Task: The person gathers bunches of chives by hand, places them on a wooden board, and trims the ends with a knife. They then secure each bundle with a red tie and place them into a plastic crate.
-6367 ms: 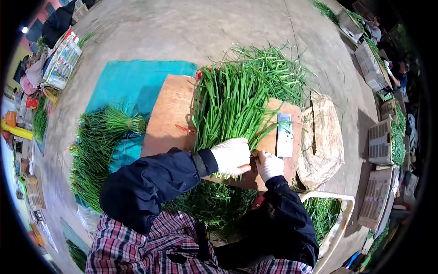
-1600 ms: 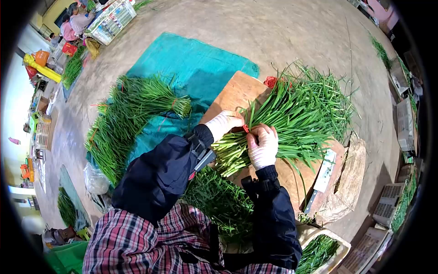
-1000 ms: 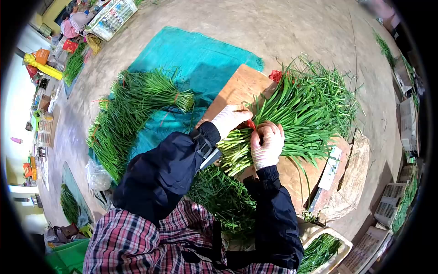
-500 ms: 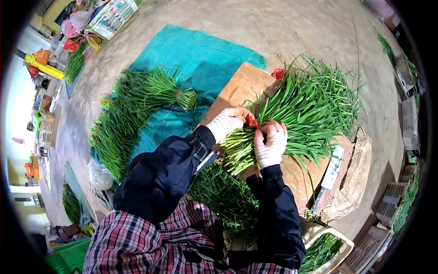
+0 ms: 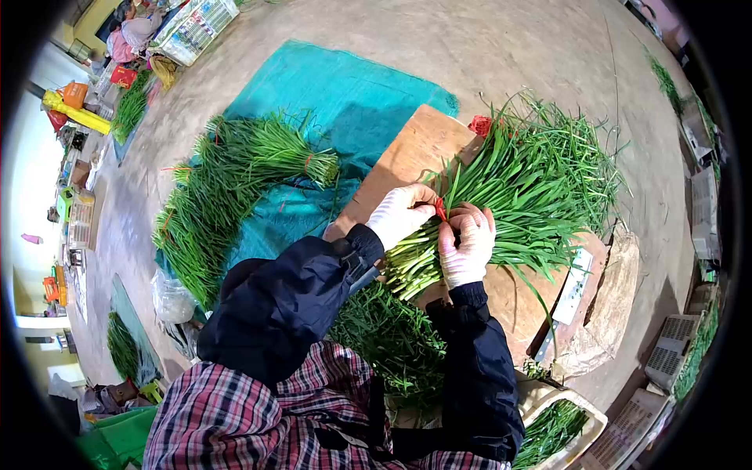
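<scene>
Both hands wear white gloves with bare fingertips. A bundle of green stalks [image 5: 509,200] lies across a wooden board [image 5: 407,153], its pale cut ends toward the lower left. Around it near those ends runs a red tie [image 5: 440,209]. My left hand [image 5: 403,211] pinches the tie from the left side. Close on the right, my right hand [image 5: 468,241] has thumb and fingers closed at the tie, on top of the stalks. A cleaver [image 5: 572,291] rests on the board's right part.
Tied bundles [image 5: 211,196] lie on a teal sheet [image 5: 337,86] at the left. Loose greens [image 5: 392,337] are below the board. A white container [image 5: 591,435] with greens stands at the lower right. People [image 5: 133,35] sit at the far upper left.
My left hand has shifted slightly right and turned, and its forearm has moved right. The red tie looks drawn in closer around the stalks. My right hand has barely moved.
</scene>
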{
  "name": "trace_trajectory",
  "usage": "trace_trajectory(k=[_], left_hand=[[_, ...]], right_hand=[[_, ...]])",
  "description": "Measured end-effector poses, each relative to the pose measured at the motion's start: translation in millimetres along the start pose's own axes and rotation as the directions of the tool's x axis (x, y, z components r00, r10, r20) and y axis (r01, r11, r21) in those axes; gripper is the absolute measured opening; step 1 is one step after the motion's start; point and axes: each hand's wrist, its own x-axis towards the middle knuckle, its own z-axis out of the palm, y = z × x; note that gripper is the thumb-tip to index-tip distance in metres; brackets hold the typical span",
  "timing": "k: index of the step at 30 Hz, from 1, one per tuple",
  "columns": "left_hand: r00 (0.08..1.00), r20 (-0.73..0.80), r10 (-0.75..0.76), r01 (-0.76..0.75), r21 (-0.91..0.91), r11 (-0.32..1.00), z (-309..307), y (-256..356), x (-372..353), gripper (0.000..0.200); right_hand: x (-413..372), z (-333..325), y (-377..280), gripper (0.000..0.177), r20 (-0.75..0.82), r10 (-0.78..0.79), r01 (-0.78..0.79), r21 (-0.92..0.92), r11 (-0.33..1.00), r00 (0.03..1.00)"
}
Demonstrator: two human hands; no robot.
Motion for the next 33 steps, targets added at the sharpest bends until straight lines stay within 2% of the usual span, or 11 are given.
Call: trace_trajectory(k=[17,22,26,29,33], left_hand=[[0.999,-0.034,0.035,-0.028,0.187,0.982,3.3,4.2,-0.7,0.013],[0.996,-0.069,0.055,-0.039,0.217,0.975,5.9,-15.5,8.1,0.014],[0.995,-0.088,0.042,-0.014,0.303,0.953,8.6,2.0,-0.1,0.016],[0.995,-0.091,0.050,-0.023,0.280,0.960,9.5,1.0,-0.2,0.019],[0.992,-0.105,0.076,-0.059,0.157,0.986,12.4,-5.5,1.3,0.021]], right_hand=[[-2.0,4.4,2.8,0.015,-0.068,0.042,-0.040,0.032,0.999,0.997],[0.7,0.7,0.4,0.014,-0.031,0.030,-0.029,0.032,0.999,0.999],[1.6,0.6,1.6,0.015,-0.001,0.053,-0.053,0.026,0.998,0.999],[2.7,0.1,1.0,0.015,0.016,0.069,-0.069,0.012,0.998,0.997],[3.2,0.1,1.0,0.014,0.024,0.069,-0.069,0.006,0.998,0.997]])
